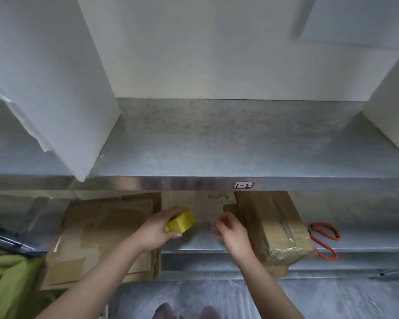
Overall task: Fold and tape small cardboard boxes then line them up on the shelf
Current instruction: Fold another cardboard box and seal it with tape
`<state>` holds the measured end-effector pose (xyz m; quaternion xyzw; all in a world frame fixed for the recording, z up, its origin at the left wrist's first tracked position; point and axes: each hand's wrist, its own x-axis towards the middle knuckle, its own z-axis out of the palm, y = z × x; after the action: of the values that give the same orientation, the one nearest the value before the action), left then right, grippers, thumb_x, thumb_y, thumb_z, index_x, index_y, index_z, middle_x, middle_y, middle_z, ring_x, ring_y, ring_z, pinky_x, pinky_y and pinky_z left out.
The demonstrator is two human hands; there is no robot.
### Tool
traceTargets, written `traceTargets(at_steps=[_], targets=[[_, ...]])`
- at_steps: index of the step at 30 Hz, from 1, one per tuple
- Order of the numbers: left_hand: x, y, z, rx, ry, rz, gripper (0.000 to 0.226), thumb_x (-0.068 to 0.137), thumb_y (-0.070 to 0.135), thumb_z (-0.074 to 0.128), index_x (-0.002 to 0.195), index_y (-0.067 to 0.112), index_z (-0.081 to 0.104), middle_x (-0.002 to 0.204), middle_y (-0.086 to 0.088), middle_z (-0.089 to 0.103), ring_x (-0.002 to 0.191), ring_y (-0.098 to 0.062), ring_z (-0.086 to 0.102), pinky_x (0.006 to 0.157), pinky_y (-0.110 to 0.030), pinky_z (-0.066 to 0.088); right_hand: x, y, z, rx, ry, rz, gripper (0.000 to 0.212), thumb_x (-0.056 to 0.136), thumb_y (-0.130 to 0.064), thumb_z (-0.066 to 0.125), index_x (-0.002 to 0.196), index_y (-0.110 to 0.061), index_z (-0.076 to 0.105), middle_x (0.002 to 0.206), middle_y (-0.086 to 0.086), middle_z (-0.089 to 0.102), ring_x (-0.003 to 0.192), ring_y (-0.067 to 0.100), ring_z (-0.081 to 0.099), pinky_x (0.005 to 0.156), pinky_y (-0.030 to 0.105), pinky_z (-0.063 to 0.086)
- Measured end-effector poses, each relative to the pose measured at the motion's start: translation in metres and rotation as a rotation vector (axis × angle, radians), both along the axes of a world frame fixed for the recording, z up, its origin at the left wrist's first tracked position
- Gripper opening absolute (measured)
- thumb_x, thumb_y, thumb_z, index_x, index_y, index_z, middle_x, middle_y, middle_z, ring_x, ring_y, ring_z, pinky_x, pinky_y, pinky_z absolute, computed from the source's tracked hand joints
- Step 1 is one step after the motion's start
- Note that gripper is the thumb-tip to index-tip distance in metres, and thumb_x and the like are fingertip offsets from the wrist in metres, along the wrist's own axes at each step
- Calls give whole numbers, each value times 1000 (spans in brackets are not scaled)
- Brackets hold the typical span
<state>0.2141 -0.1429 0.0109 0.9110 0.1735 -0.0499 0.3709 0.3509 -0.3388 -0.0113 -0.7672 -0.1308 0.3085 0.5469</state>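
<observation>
**Readying the tape at the lower shelf**

The yellow tape roll [181, 223] is gripped in the left hand [158, 231], fingers curled over its top and thumb tucked beneath. It is held just above the lower shelf [194, 244], between the stack of flattened cardboard [97, 236] and the taped box [276, 229]. The right hand [232, 232] is held just beside the roll, fingers curled inward, thumb and forefinger drawn close; whether a strand of clear tape is pinched there cannot be told, the hand being blurred.

One finished box is seen, its near end wrapped in glossy tape; it lies on the lower shelf to the right, close behind the right hand. Orange-handled scissors [325, 238] are laid just beyond it. The upper shelf [217, 139] runs across above, flanked by white foam blocks [55, 88].

The step in hand is judged to be the taping stage, with the free end of the roll being sought or drawn out. Care will be needed next: the end must be peeled cleanly and kept from folding back on itself. A flat blank must also be taken from the stack and folded, for which one hand must be freed. The scissors are within reach for the cut; the taped box is yet to be lifted to its place in the row.
</observation>
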Motion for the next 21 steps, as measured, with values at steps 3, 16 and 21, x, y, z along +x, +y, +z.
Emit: traceTargets(at_steps=[3, 16, 21], targets=[[0, 2, -1, -37, 5, -9, 54, 83, 25, 73, 126, 46, 48, 124, 32, 48, 113, -2, 50, 94, -22, 40, -3, 3, -4, -2, 19, -17, 9, 91, -22, 64, 84, -20, 59, 85, 3, 70, 88, 24, 68, 75, 36, 58], [-13, 9, 4, -141, -47, 18, 29, 85, 19, 70, 92, 36, 48, 95, 33, 52, 82, 7, 48, 67, -12, 36, -10, -5, -25, -171, -149, -33, 29, 90, -42, 62, 74, -18, 59, 71, 8, 65, 67, 24, 61, 63, 31, 47], [-16, 5, 8, -160, -70, 21, 28, 85, 20, 70, 93, 35, 48, 95, 21, 53, 81, 1, 48, 69, -18, 38, -3, 5, -46, -334, -155, 116, 25, 97, -34, 55, 81, -17, 64, 81, 8, 68, 79, 25, 63, 70, 36, 49]])
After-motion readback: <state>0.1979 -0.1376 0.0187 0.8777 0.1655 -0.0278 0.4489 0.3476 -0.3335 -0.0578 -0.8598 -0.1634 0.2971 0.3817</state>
